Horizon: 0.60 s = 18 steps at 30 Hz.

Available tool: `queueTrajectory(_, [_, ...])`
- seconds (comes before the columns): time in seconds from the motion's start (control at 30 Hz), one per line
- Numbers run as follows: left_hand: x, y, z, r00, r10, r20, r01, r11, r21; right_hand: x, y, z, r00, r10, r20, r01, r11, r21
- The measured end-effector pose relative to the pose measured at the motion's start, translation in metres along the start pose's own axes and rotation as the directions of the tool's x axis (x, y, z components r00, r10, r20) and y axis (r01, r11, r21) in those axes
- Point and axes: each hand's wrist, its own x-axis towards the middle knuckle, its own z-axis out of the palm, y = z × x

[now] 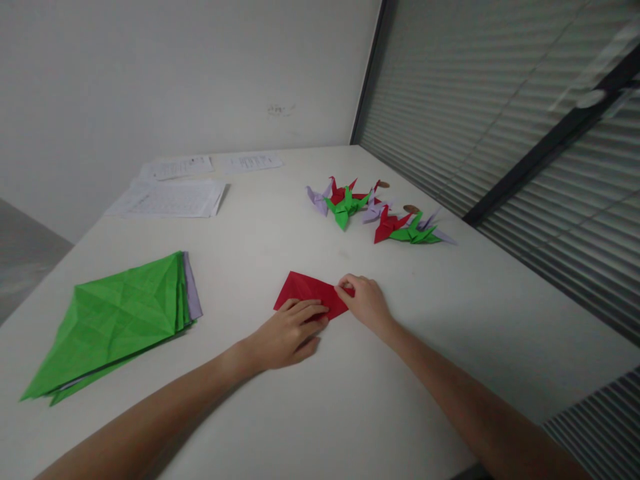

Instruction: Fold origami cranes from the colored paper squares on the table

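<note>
The red paper (298, 287) is laid on the white table (300, 427); it should be steadied by the left hand (293, 331), rested flat without gripping, while its right end is pinched by the right hand (367, 303); edges should be aligned before creasing; the table is bordered by a pale wall (200, 73) and blinds (440, 100)

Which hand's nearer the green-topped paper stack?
Left. The left hand, on the red paper, is right of the green-topped paper stack; the right hand is farther right, at the red paper's right end.
</note>
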Motion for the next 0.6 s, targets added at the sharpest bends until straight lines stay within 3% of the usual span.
queueTrajectory(0.6, [-0.0012,-0.0045,0.0073,0.997,0.05,0.056,-0.052,0.998,0.035,-0.0002,-0.001,-0.0007,1.0,-0.006,0.0,0.006,1.0,-0.021])
